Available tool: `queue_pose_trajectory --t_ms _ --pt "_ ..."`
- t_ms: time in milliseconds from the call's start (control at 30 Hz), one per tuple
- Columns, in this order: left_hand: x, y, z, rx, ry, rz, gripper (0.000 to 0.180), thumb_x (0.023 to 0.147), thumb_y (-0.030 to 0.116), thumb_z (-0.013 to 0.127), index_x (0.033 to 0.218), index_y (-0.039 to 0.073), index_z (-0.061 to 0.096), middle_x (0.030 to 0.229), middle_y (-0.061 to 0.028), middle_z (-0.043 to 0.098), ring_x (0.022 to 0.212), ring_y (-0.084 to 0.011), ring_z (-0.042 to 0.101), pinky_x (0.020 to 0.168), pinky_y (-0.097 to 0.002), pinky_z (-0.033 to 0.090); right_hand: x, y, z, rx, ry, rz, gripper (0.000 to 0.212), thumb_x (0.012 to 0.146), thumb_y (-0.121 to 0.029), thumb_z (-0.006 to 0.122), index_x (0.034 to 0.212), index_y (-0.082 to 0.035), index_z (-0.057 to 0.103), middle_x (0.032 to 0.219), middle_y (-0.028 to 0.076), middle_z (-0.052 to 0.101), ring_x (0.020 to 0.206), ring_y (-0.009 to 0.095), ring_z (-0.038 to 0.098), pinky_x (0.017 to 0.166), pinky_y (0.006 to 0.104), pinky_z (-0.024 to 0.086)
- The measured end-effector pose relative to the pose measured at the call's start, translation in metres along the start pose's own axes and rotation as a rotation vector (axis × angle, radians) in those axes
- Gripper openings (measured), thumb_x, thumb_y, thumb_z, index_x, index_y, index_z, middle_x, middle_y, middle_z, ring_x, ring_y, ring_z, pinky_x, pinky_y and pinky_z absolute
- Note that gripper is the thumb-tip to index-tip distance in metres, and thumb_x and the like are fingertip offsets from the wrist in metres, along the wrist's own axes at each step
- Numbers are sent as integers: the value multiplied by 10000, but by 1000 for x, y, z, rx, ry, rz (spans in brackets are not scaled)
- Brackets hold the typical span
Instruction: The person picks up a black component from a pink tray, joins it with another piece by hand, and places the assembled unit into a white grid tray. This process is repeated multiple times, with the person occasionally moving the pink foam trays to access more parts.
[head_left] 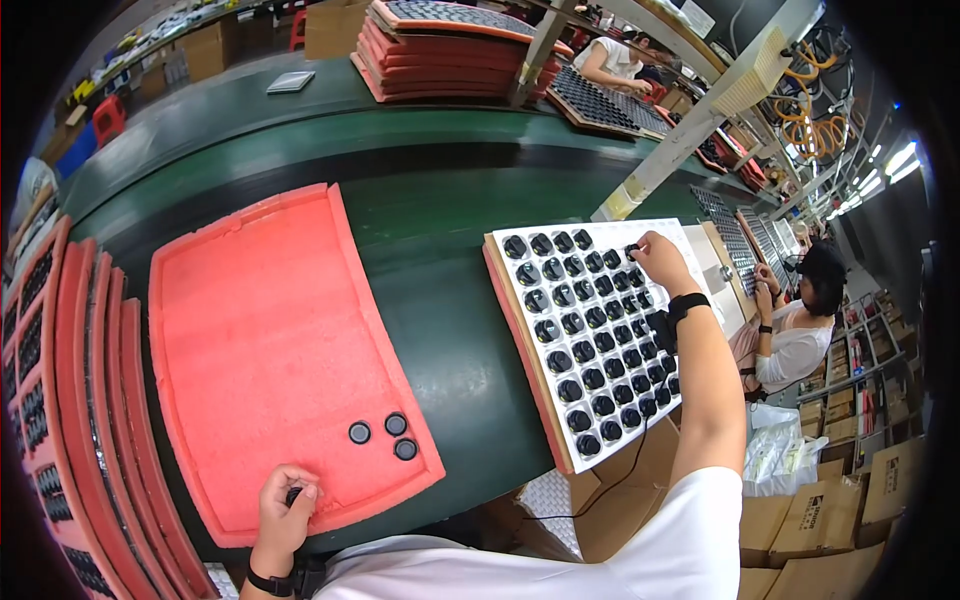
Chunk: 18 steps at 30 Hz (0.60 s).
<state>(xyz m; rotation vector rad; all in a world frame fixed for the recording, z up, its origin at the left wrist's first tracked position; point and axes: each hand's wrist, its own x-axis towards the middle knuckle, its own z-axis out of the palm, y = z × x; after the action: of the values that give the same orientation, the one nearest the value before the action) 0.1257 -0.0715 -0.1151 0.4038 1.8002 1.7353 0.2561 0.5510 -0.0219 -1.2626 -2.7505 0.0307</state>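
Note:
My left hand (pixel 283 508) is closed around a small black round part (pixel 293 496) over the near edge of a pink foam tray (pixel 270 330). Three more black round pieces (pixel 359 432) lie in that tray's near right corner. To the right, my right hand (pixel 664 263) reaches over a white blister tray (pixel 607 236), its fingers pinching another black round part (pixel 631 252) at the far side. Rows of the same black parts (pixel 572 321) sit in the pockets of the white tray. A black band circles each wrist.
Pink trays (pixel 95 390) stand on edge at the left; more foam trays (pixel 440 60) are stacked beyond the green conveyor (pixel 430 215). A metal post (pixel 665 160) rises behind the white tray. A co-worker (pixel 800 330) sits at the right, near cardboard boxes (pixel 815 520). Another person (pixel 612 62) works across the line.

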Motion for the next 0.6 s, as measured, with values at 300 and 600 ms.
queue_pose_trajectory --t_ms 300,600 --pt "0 0 0 11 -36 -25 113 852 74 524 952 36 488 807 -62 550 604 -84 461 533 -205 380 -7 -6 10 -67 6 19 251 769 -262 659 934 -77 621 864 128 653 841 302 620 740 390 481" --pt "-2 -7 -1 -282 -122 170 225 859 81 487 1071 27 434 970 -99 487 802 -141 485 659 -264 449 -79 -24 -47 196 200 -182 220 805 -191 623 949 -26 610 848 125 635 790 261 604 716 345 478"
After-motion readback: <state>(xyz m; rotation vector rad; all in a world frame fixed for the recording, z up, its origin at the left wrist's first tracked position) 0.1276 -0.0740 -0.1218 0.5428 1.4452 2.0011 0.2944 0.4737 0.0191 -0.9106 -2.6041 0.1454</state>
